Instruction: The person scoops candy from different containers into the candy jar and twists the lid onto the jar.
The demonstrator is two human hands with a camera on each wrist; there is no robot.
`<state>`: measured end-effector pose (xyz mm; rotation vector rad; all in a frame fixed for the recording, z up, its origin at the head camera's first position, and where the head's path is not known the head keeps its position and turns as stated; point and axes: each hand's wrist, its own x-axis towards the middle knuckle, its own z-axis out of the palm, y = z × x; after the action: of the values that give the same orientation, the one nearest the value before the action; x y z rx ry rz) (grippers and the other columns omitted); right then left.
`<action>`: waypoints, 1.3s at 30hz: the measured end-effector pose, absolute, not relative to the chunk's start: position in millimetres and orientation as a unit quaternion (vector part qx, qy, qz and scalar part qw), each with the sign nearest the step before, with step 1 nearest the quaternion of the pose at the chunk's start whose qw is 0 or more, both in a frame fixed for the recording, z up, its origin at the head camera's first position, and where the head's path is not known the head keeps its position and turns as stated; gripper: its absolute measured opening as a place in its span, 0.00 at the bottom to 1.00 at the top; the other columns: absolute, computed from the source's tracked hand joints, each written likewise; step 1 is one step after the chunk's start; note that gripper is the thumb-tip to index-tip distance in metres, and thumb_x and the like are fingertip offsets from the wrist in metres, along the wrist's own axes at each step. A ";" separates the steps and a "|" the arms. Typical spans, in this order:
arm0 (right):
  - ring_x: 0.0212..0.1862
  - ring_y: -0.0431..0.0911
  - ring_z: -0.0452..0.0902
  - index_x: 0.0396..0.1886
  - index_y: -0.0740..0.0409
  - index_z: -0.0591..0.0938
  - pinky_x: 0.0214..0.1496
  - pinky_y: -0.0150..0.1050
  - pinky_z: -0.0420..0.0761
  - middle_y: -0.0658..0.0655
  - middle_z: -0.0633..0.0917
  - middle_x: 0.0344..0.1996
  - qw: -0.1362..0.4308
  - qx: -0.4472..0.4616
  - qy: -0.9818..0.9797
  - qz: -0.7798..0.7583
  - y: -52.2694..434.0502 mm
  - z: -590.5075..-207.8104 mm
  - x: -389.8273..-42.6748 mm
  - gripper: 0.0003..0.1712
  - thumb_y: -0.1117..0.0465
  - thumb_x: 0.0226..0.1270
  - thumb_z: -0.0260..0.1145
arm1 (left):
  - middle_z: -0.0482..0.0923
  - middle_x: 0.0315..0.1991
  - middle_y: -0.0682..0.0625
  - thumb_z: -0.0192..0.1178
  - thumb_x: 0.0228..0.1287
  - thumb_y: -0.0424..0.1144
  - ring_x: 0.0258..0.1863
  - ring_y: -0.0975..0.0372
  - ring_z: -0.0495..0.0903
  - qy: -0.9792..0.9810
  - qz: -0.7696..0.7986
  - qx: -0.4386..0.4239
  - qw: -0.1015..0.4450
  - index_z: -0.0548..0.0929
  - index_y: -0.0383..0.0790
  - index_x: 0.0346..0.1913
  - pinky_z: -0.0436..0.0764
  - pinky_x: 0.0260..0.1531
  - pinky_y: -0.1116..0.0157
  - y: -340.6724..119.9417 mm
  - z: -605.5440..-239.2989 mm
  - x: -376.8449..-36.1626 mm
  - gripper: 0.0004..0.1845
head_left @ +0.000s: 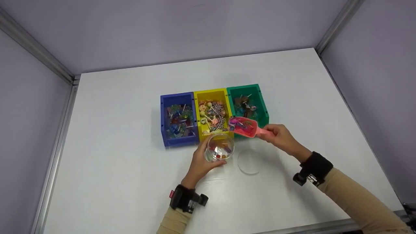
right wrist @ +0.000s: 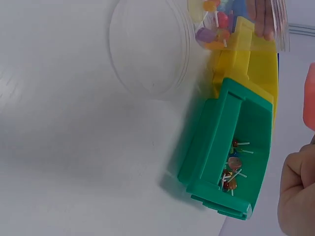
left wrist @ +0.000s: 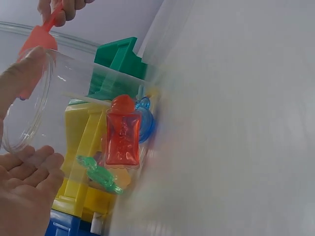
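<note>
The clear cylindrical plastic jar sits in the left hand, whose fingers and thumb wrap its side, presumably to steady it while leaving the mouth uncovered; a few colourful pieces lie at its bottom, though whether its base touches the table cannot be told. The right hand, apart from the left, grips the handle of a coral-pink plastic scoop to the jar's far right, its bowl carrying a purple-and-blue heap of candy-like pieces, likely kept raised and face up against spilling; a clear round plastic lid lies just right of the jar (off, so the mouth is free); beyond the jar stand blue, yellow and green rectangular plastic bins, side by side, perhaps so each stays within reach.
</note>
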<state>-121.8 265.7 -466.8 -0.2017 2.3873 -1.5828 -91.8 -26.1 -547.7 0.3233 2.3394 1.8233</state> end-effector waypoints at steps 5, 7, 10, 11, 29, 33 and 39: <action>0.21 0.34 0.63 0.32 0.71 0.81 0.21 0.26 0.65 0.43 0.71 0.16 0.170 -0.114 0.826 -0.525 265.5 -464.7 -115.4 0.10 0.65 0.66 0.64 | 0.66 0.70 0.40 0.77 0.45 0.43 0.71 0.47 0.64 0.780 0.611 0.115 0.073 0.61 0.42 0.73 0.64 0.73 0.47 -24.6 -548.5 -91.3 0.52; 0.22 0.34 0.64 0.33 0.70 0.81 0.22 0.25 0.67 0.44 0.71 0.17 0.186 -0.130 0.828 -0.514 264.8 -465.0 -114.0 0.09 0.65 0.65 0.65 | 0.65 0.70 0.39 0.77 0.45 0.44 0.71 0.46 0.64 0.779 0.611 0.116 0.072 0.61 0.42 0.73 0.64 0.73 0.46 -24.9 -549.2 -91.1 0.52; 0.24 0.34 0.66 0.33 0.69 0.82 0.24 0.25 0.68 0.45 0.73 0.19 0.201 -0.148 0.833 -0.494 262.9 -464.7 -113.1 0.09 0.64 0.65 0.66 | 0.65 0.71 0.39 0.77 0.45 0.45 0.72 0.47 0.64 0.778 0.613 0.117 0.070 0.61 0.42 0.73 0.63 0.73 0.46 -25.6 -550.7 -91.1 0.52; 0.25 0.34 0.66 0.34 0.68 0.82 0.24 0.25 0.68 0.46 0.73 0.19 0.205 -0.152 0.836 -0.487 262.3 -464.3 -112.8 0.10 0.63 0.64 0.66 | 0.65 0.71 0.40 0.77 0.45 0.45 0.72 0.47 0.64 0.778 0.614 0.118 0.069 0.61 0.43 0.73 0.63 0.73 0.46 -25.7 -551.1 -91.1 0.52; 0.22 0.33 0.67 0.34 0.67 0.83 0.22 0.24 0.67 0.60 0.76 0.19 0.232 -0.183 0.849 -0.438 253.0 -452.0 -111.5 0.13 0.59 0.65 0.67 | 0.64 0.72 0.44 0.76 0.45 0.38 0.73 0.49 0.63 0.767 0.625 0.131 0.064 0.60 0.48 0.74 0.63 0.73 0.47 -25.3 -553.7 -90.6 0.51; 0.21 0.32 0.65 0.34 0.68 0.84 0.21 0.24 0.66 0.56 0.76 0.18 0.240 -0.184 0.856 -0.419 249.8 -442.2 -114.0 0.14 0.58 0.65 0.67 | 0.64 0.72 0.44 0.76 0.45 0.38 0.73 0.49 0.63 0.771 0.619 0.137 0.058 0.61 0.47 0.74 0.64 0.73 0.47 -25.6 -554.0 -90.7 0.51; 0.20 0.34 0.63 0.32 0.68 0.85 0.21 0.26 0.63 0.51 0.73 0.16 0.253 -0.179 0.873 -0.376 243.6 -427.2 -118.3 0.14 0.58 0.64 0.67 | 0.65 0.71 0.44 0.77 0.44 0.37 0.72 0.50 0.64 0.771 0.621 0.135 0.052 0.61 0.46 0.74 0.65 0.73 0.47 -25.2 -554.2 -91.1 0.51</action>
<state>-118.3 243.6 -427.2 -0.4877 2.3724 -1.0228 -91.1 -25.2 -554.2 0.4098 2.3435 1.8871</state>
